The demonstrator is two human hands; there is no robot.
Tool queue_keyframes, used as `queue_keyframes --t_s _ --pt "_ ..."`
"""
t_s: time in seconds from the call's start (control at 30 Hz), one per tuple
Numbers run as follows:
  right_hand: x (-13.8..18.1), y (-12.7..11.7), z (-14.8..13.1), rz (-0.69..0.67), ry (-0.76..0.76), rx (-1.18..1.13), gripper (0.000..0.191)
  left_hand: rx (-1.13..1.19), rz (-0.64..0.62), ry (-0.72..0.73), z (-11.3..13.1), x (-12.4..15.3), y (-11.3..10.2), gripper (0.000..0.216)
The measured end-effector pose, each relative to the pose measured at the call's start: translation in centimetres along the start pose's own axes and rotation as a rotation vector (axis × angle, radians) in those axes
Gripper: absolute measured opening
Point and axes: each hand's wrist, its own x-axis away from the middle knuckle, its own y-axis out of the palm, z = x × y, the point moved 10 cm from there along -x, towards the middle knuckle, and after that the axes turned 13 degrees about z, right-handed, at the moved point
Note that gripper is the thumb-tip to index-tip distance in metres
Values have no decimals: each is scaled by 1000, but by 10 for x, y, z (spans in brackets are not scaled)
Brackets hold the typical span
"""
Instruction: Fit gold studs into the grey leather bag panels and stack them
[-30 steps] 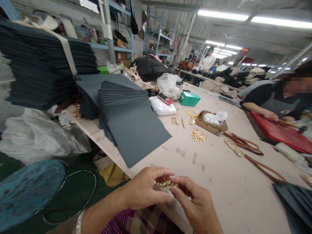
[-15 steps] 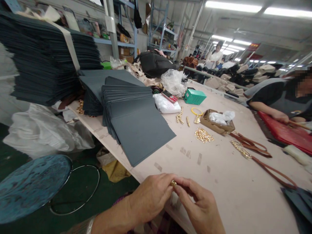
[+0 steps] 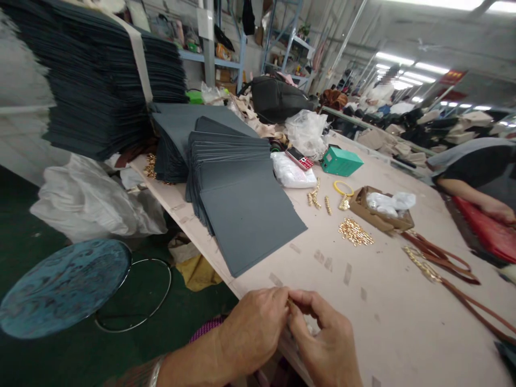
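At the table's near edge, my left hand (image 3: 258, 322) and my right hand (image 3: 324, 333) meet with fingertips pressed together. A small gold metal piece (image 3: 289, 304) is pinched between them, mostly hidden by the fingers. Farther up the table lies a pile of loose gold metal pieces (image 3: 355, 232). Behind it are short gold chain lengths (image 3: 314, 196) and a yellow ring (image 3: 343, 188) with gold pieces at its lower edge. Brown straps (image 3: 475, 306) with gold chain (image 3: 419, 262) lie to the right.
Dark grey sheets (image 3: 252, 215) lie fanned left of my hands, with a tall strapped stack (image 3: 97, 80) behind. A cardboard box (image 3: 374, 215) holds plastic bags; a green box (image 3: 342, 161) stands beyond. A blue stool (image 3: 68, 285) is at lower left. A co-worker's arm (image 3: 475, 199) rests at right.
The view has swung left, so the table things appear farther right. My hands stay joined at the fingertips, and the gold piece is now more covered by the fingers.
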Motion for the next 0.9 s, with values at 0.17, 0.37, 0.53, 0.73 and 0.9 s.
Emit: queue_keyframes --t_s 0.17,0.37,0.53,0.73,0.9 --pt "-2 21 -2 -44 -7 12 17 -8 16 -61 -14 3 -10 23" --pt "-8 44 -9 -108 29 -37 17 50 70 -80 -23 7 -29 21" --pt "-23 75 -5 -210 180 -217 21 300 213 -325 -49 21 -51 28" --pt "-71 119 -26 -177 -314 62 24 577 437 -575 -98 58 -64 32" --pt "-65 136 -25 -343 -555 378 30 621 595 -720 -132 82 -76 39"
